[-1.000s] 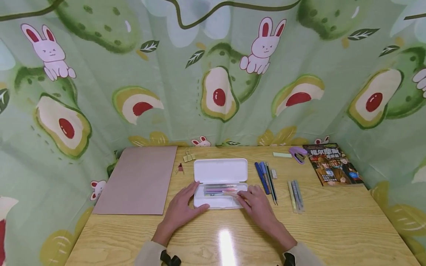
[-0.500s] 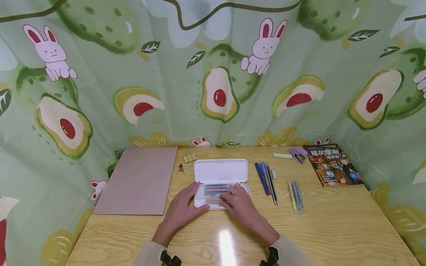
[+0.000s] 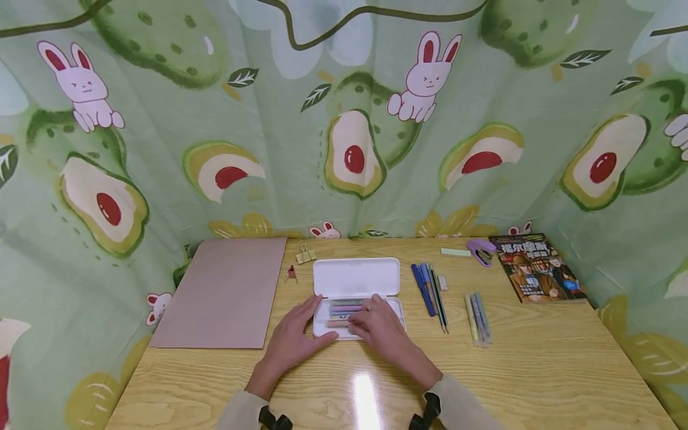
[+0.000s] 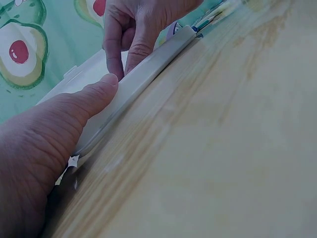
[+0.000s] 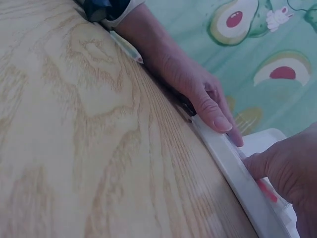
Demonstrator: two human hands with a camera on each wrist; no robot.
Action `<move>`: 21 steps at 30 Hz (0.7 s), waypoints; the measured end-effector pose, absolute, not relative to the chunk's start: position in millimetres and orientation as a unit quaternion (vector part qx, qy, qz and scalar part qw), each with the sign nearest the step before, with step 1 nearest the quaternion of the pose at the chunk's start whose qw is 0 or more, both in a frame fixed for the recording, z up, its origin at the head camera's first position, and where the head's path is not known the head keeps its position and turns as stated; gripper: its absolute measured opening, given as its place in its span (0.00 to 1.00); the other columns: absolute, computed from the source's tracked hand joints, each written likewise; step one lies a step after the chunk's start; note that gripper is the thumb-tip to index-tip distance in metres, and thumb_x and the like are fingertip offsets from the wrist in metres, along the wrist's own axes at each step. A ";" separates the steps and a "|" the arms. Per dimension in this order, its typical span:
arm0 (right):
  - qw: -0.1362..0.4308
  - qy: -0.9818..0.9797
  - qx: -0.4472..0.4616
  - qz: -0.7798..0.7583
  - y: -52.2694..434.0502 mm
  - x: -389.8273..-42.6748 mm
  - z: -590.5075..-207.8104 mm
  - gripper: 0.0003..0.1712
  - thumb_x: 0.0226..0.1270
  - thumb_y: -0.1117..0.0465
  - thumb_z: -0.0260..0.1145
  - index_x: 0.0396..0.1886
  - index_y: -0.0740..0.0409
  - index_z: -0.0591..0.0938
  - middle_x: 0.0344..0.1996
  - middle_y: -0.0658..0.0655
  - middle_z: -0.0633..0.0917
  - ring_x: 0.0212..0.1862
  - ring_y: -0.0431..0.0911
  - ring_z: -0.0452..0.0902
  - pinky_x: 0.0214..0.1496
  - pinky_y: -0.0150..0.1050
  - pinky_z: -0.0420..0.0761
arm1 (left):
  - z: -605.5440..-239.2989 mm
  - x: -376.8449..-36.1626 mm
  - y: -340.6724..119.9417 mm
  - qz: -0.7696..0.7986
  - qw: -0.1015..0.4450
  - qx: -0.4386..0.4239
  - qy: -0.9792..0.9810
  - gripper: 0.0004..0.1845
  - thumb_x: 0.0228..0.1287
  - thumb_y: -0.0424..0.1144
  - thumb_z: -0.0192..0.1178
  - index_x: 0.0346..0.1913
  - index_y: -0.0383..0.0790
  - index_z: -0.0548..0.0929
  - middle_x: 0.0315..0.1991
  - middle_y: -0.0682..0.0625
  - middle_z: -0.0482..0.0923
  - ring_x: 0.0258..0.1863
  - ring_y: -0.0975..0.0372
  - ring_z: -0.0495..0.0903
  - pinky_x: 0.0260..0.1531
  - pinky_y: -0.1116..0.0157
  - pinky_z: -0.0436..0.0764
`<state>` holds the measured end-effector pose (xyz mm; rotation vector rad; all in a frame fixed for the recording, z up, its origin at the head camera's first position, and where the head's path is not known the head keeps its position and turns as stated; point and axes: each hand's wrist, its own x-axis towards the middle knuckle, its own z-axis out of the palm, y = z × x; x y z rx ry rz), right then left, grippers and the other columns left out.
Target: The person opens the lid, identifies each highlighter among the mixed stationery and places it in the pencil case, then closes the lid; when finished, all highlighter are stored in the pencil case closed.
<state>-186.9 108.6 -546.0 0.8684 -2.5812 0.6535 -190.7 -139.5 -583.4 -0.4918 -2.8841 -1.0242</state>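
Over the last second the right hand has shifted left across the white case, carrying a pale pen with it; the left hand has stayed put. Nearest are the pale sleeves and black wrist bands, above the wood-grain worktop. The left hand is spread wide at the case's left end, its thumb along the near rim. The right hand reaches into the tray, thumb and fingertips narrowed on the pale pen, which lies along the near side, in front of several coloured pens.

Behind, the lid stands open. To the right lie three markers, then blue pens, dark pencils and an eraser; to the left, a mauve sheet. Farther back are a red clip, gold clip, book, purple stapler and green strip, before an avocado-print curtain.
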 end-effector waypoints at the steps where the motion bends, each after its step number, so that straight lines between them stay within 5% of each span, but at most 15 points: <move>1: 0.169 -0.909 0.306 0.227 108.9 -187.1 -546.0 0.05 0.61 0.59 0.80 0.35 0.53 0.94 0.28 0.46 0.83 0.32 0.42 0.66 0.35 0.35 0.66 | -583.5 -190.7 -139.7 -0.330 0.021 -0.158 -0.930 0.55 0.55 0.80 0.63 0.82 0.60 0.62 0.80 0.56 0.61 0.78 0.50 0.65 0.71 0.42 0.69; 21: 0.171 -0.909 0.315 0.213 114.7 -188.8 -546.6 0.05 0.62 0.56 0.80 0.34 0.51 0.94 0.30 0.45 0.86 0.33 0.42 0.70 0.36 0.35 0.71 | -585.1 -192.0 -140.4 -0.326 0.027 -0.166 -0.931 0.54 0.56 0.80 0.62 0.82 0.59 0.62 0.80 0.57 0.61 0.77 0.50 0.65 0.71 0.43 0.70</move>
